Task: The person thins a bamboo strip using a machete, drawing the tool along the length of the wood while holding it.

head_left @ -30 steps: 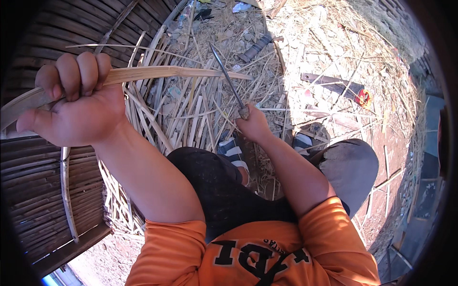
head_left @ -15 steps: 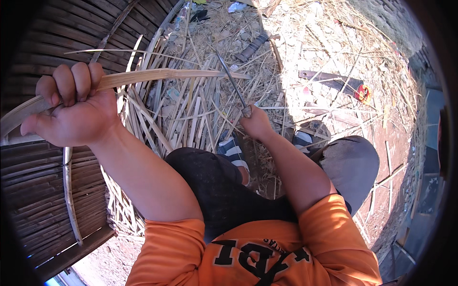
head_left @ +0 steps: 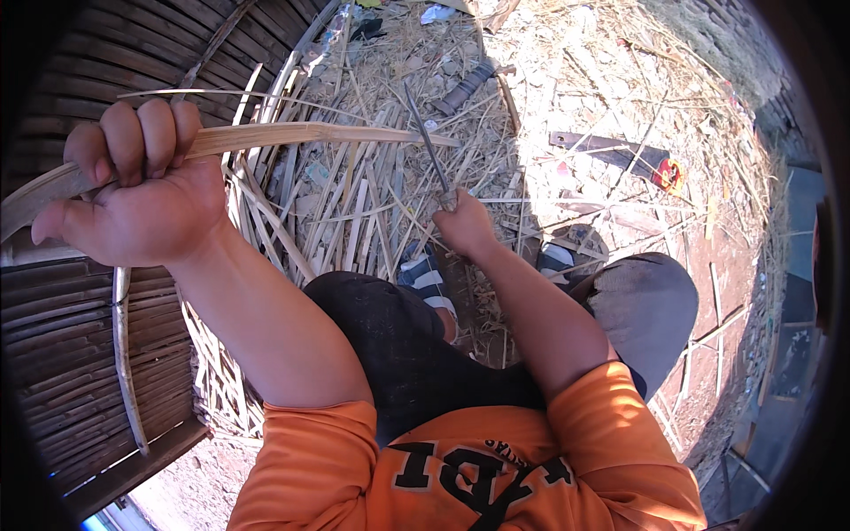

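Observation:
My left hand (head_left: 142, 190) is raised at the left, its fingers wrapped round a long split bamboo strip (head_left: 266, 135). The strip's pale, shaved-looking length runs to the right across the view. Low in front of me, my right hand (head_left: 465, 226) is closed round the handle of a knife (head_left: 427, 142), mostly hidden by the fist. Its narrow-looking blade points up and slightly left, crossing the strip near its thin right end. Whether blade and strip touch, I cannot tell.
Cut bamboo strips (head_left: 359, 221) lie heaped beside my left foot (head_left: 427, 279). A slatted bamboo wall (head_left: 66, 327) stands close on the left. On the littered ground at right lies a handsaw (head_left: 611, 152) with an orange-and-yellow handle; a dark ridged cylinder (head_left: 467, 87) lies farther off.
My right hand and the knife have shifted slightly left, and the blade stands a little steeper. My left hand, still on the bamboo strip, has risen slightly in view.

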`<move>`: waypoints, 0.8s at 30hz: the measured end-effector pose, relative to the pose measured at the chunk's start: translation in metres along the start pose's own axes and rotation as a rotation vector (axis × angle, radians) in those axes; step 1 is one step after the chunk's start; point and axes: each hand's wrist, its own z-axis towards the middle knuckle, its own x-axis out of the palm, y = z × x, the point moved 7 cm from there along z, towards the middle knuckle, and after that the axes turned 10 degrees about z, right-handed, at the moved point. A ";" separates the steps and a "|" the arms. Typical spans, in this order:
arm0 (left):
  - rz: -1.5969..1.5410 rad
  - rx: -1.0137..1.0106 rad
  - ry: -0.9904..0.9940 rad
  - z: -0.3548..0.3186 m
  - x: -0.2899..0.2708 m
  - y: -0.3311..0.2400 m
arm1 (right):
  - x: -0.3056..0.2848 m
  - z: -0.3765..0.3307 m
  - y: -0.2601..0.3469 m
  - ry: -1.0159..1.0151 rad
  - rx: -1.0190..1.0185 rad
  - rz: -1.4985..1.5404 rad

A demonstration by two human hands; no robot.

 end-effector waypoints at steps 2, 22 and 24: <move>-0.028 -0.014 0.029 0.002 0.005 0.001 | 0.000 -0.015 0.038 -0.020 -0.128 0.031; -0.066 -0.059 0.118 -0.001 0.004 0.006 | 0.001 0.007 -0.023 -0.084 -0.061 -0.059; -0.023 -0.014 0.078 0.004 0.008 0.004 | -0.015 0.025 -0.054 -0.115 0.027 -0.104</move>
